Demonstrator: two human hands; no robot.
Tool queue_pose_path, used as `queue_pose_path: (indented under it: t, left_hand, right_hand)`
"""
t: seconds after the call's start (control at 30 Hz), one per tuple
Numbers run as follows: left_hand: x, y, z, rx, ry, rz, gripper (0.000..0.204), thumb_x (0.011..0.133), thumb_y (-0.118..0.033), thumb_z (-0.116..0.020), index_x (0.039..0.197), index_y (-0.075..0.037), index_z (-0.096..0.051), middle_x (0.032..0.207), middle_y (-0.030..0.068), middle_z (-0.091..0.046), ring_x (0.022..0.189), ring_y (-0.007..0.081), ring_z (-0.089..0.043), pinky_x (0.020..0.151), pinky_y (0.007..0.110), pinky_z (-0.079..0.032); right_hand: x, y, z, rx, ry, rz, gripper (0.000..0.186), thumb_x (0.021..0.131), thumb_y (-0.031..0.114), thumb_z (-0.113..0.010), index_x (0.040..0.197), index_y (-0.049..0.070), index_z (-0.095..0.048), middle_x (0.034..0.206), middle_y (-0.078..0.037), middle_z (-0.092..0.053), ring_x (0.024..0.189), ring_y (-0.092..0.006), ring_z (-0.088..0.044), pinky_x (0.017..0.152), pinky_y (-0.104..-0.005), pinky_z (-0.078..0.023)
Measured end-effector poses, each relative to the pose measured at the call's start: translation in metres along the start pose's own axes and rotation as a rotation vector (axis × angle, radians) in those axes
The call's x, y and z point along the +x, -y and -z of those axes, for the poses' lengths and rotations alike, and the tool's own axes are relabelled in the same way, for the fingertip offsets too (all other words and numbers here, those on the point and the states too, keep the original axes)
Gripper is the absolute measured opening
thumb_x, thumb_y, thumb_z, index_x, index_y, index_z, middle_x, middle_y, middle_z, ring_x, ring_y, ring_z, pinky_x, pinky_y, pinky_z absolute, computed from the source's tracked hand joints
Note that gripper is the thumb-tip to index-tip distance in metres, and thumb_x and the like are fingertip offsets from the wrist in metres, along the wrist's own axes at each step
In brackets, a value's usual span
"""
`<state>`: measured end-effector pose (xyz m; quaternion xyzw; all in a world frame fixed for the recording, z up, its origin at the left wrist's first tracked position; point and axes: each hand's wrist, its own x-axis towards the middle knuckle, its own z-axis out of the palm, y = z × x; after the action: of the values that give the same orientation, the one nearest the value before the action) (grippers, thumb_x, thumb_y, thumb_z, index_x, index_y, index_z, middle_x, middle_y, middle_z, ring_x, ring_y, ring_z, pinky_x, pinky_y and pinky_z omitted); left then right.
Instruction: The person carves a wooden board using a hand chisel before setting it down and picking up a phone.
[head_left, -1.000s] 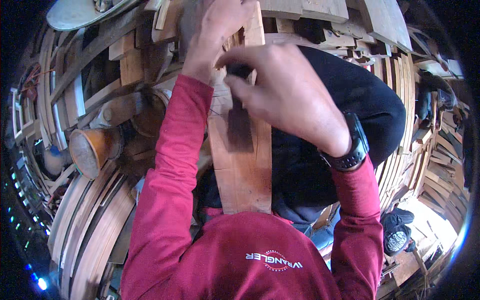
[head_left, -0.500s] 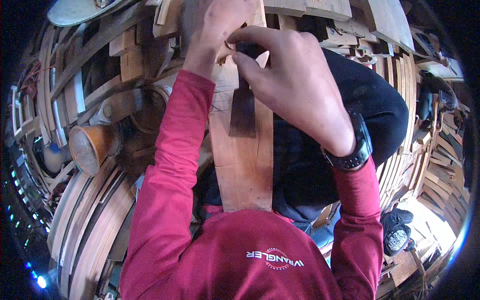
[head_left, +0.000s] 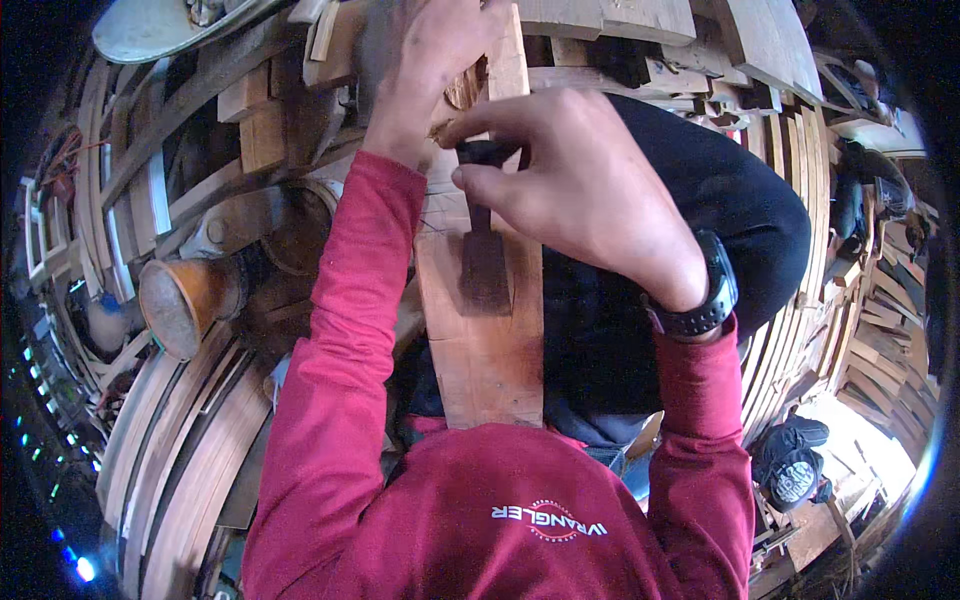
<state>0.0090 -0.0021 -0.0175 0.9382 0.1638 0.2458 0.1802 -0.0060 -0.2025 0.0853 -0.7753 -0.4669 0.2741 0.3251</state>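
A long reddish-brown wooden plank (head_left: 480,370) runs away from my body between my legs. Near its far part is a rough, hollowed patch (head_left: 465,88) with wood crumbs beside it. My right hand (head_left: 585,180) is closed, thumb and forefinger around the narrow part of a dark tool (head_left: 486,275). The tool's wide, flat end points back toward me over the plank; its exact kind is unclear. My left hand (head_left: 445,50) reaches over the plank's far left side. Its fingers are blurred and partly cut off by the upper edge.
Stacked boards (head_left: 600,20) lie beyond the plank, and offcuts (head_left: 262,125) pile at the left. An orange-brown cup-shaped object (head_left: 190,300) stands left of my arm. Curved strips (head_left: 180,440) lie nearer. A person in a dark cap (head_left: 795,475) is at lower right.
My right hand has come back toward me with the dark tool, whose wide end is now nearer my body. More of the hollowed patch shows. My left hand stays near the far end.
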Motion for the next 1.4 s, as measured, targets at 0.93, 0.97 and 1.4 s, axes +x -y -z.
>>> queue_pose_path:
  t: [0.93, 0.97, 1.4]
  left_hand:
    - [-0.002, -0.007, 0.008, -0.034, 0.015, 0.038, 0.035, 0.099, -0.025, -0.057, 0.111, 0.006, -0.068, 0.123, 0.0268, -0.062, 0.116, 0.0437, -0.059, 0.102, 0.049, -0.047]
    - [-0.002, -0.012, 0.011, 0.020, 0.032, 0.065, 0.035, 0.100, -0.025, -0.057, 0.111, 0.006, -0.068, 0.122, 0.0268, -0.062, 0.116, 0.0437, -0.059, 0.102, 0.049, -0.047]
    - [0.001, -0.004, 0.001, 0.037, 0.026, 0.043, 0.036, 0.101, -0.025, -0.055, 0.114, 0.006, -0.068, 0.124, 0.0286, -0.061, 0.120, 0.0449, -0.056, 0.106, 0.050, -0.045]
  right_hand:
    - [-0.005, -0.002, -0.014, 0.238, -0.091, 0.034, 0.034, 0.091, 0.013, -0.073, 0.123, 0.003, -0.071, 0.091, -0.014, -0.075, 0.074, -0.0145, -0.072, 0.070, -0.0295, -0.056]
    - [-0.004, -0.005, -0.017, 0.237, -0.093, 0.030, 0.034, 0.091, 0.013, -0.073, 0.123, 0.003, -0.071, 0.091, -0.014, -0.075, 0.074, -0.0145, -0.072, 0.070, -0.0295, -0.056]
    - [-0.001, -0.008, -0.027, 0.413, -0.260, 0.013, 0.044, 0.088, 0.012, -0.077, 0.130, 0.002, -0.067, 0.099, -0.016, -0.075, 0.082, -0.0142, -0.071, 0.074, -0.0300, -0.057]
